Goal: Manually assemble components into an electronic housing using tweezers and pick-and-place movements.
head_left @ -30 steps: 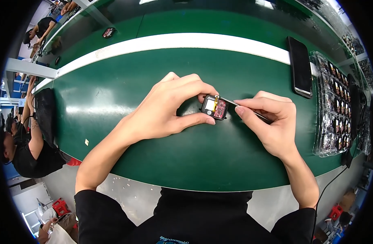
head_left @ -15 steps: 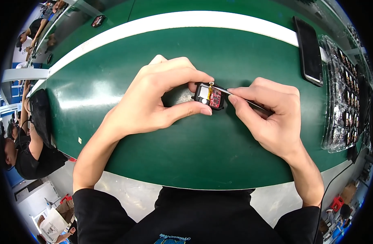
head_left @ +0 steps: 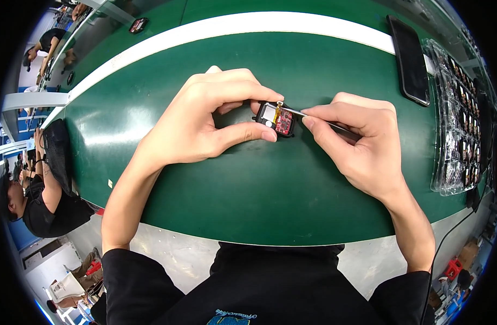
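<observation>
Between the thumb and fingers of my left hand (head_left: 205, 116) is a small black electronic device (head_left: 276, 118) with its inside facing up. A red circuit board (head_left: 284, 123), a silvery-white block and a strip of yellow tape show in its casing. My right hand (head_left: 362, 138) is closed around a pair of dark metal tweezers (head_left: 335, 127), pinched between thumb and index finger. The tweezers' tip reaches the top edge of the device, by the yellow strip near my left fingertip. Whether the tip grips anything is too small to tell.
A black smartphone (head_left: 410, 60) lies at the far right, across a white strip (head_left: 248, 23). Beside it are stacked clear plastic trays (head_left: 457, 119) with small parts. Another small device (head_left: 138, 25) lies beyond the strip. Co-workers sit at the left, one near a black mesh (head_left: 57, 157).
The view has shifted a little, so the table's contents sit slightly higher. Both hands keep their holds, and the tweezers' tip stays at the device's top edge.
</observation>
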The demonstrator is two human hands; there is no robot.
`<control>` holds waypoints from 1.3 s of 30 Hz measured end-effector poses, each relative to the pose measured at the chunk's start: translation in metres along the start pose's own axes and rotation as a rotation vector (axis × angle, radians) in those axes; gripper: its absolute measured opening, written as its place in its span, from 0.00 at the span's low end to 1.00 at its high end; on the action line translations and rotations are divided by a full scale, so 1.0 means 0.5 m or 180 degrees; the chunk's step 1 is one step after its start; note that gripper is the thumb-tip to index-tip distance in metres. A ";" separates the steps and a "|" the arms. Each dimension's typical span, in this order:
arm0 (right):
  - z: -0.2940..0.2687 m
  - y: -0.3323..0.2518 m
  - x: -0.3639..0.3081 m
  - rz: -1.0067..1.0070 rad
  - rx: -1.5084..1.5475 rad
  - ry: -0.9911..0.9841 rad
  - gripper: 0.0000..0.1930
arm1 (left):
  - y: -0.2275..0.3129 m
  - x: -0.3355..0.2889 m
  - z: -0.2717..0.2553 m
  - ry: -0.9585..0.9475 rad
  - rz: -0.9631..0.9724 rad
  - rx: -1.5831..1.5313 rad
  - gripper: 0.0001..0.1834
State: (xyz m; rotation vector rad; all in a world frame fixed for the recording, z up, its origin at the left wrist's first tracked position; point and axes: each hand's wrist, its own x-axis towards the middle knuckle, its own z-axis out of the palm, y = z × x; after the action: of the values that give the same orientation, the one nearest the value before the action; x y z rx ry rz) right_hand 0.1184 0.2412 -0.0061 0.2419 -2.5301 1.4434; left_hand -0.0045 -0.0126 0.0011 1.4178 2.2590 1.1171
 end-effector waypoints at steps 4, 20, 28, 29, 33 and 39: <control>-0.001 -0.001 0.002 0.0029 0.0020 -0.0008 0.07 | -0.001 0.008 -0.011 -0.0189 -0.0078 -0.0101 0.30; 0.007 0.006 -0.006 -0.0514 -0.0571 0.0328 0.12 | 0.000 0.007 0.001 0.0063 -0.0056 -0.0136 0.26; 0.013 0.006 -0.005 -0.0621 -0.0605 0.0353 0.09 | -0.005 0.008 -0.002 0.0013 0.0062 -0.0130 0.27; 0.009 0.005 -0.007 -0.0536 -0.0517 0.0263 0.09 | -0.007 0.009 -0.004 0.0011 0.0066 -0.0133 0.27; -0.003 -0.004 -0.002 -0.0169 -0.0123 0.0035 0.07 | -0.014 0.006 -0.013 -0.0115 -0.0008 -0.0364 0.28; -0.005 -0.010 -0.003 -0.0041 -0.0046 -0.0014 0.06 | -0.015 0.008 -0.018 -0.0228 0.0043 -0.0338 0.29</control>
State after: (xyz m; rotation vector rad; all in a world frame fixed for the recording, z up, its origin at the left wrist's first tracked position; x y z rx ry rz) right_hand 0.1213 0.2411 -0.0012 0.2589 -2.5369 1.4210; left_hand -0.0166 -0.0151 0.0028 1.4104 2.1117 1.1531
